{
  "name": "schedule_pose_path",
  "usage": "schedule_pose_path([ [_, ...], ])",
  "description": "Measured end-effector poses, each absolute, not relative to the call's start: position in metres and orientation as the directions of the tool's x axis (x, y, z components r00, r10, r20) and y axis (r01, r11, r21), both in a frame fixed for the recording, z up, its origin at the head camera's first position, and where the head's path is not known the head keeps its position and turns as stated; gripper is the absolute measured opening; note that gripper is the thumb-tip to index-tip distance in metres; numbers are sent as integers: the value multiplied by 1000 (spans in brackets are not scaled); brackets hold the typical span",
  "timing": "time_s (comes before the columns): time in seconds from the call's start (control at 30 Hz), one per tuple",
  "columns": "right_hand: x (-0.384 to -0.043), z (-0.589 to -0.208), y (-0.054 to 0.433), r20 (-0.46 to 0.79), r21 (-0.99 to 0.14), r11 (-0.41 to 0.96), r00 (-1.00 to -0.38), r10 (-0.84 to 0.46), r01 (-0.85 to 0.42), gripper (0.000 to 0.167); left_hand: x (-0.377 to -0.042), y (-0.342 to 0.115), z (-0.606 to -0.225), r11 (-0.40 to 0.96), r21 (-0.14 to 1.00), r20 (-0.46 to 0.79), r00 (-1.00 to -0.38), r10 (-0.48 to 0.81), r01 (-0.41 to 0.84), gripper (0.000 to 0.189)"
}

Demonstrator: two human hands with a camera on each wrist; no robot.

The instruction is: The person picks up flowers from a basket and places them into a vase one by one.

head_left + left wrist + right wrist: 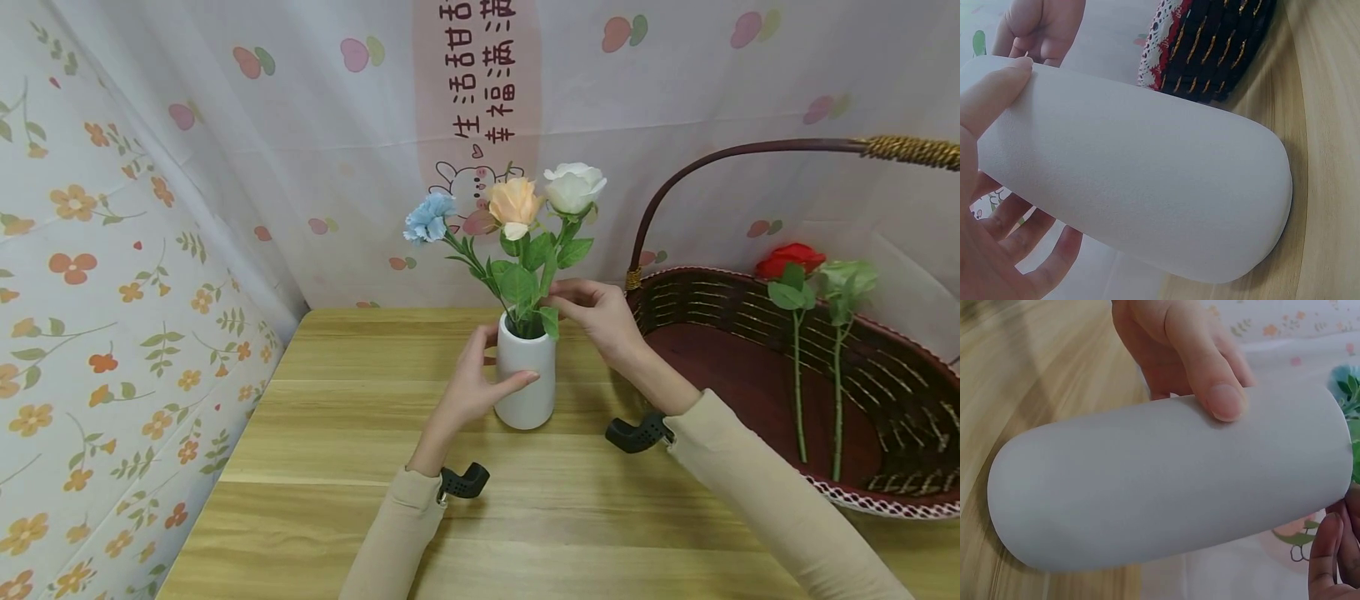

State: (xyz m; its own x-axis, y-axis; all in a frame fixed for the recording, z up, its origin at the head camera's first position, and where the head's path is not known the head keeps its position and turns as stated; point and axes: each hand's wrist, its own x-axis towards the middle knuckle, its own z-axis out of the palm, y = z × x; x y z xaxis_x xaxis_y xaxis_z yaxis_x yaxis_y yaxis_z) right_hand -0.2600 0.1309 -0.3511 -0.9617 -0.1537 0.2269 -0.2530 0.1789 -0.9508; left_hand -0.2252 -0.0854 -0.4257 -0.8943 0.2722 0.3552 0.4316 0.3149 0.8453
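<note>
Desk: Here's your wood-grain desk (322, 433), its far edge up against a white back cloth (330, 125) printed with a rabbit and Chinese lettering.
Left side: Orange blossoms all over the side cloth (112, 333) hanging there.
Basket: Over on your right sits a dark woven basket (712, 350), lace along its rim, handle arching high, with a red rose (791, 260) and a pale green flower (846, 283) in it.
Vase: And there's the white vase (1141, 169), upright on the desk, right between your two hands.
Flowers: Blue flower (430, 218) leaning out left, peach rose (513, 202) in the middle, white rose (574, 188) to the right, all in the vase.
Left grip: Your left grip (472, 383) is clamped on the vase's upper part, thumb across the front, fingers round the far side.
Right grip: Your right grip (603, 325) is up at the rim's right side, fingertips among the leaves; whether they pinch a stem, you cannot tell.
</note>
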Motion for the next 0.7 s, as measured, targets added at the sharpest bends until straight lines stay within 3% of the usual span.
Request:
schedule_pose_path([
  [0.7,-253,-347,170,278,-909,265,-942,-188,-321,29,-226,-85,-427,315,842,363,-892,271,438,71],
])
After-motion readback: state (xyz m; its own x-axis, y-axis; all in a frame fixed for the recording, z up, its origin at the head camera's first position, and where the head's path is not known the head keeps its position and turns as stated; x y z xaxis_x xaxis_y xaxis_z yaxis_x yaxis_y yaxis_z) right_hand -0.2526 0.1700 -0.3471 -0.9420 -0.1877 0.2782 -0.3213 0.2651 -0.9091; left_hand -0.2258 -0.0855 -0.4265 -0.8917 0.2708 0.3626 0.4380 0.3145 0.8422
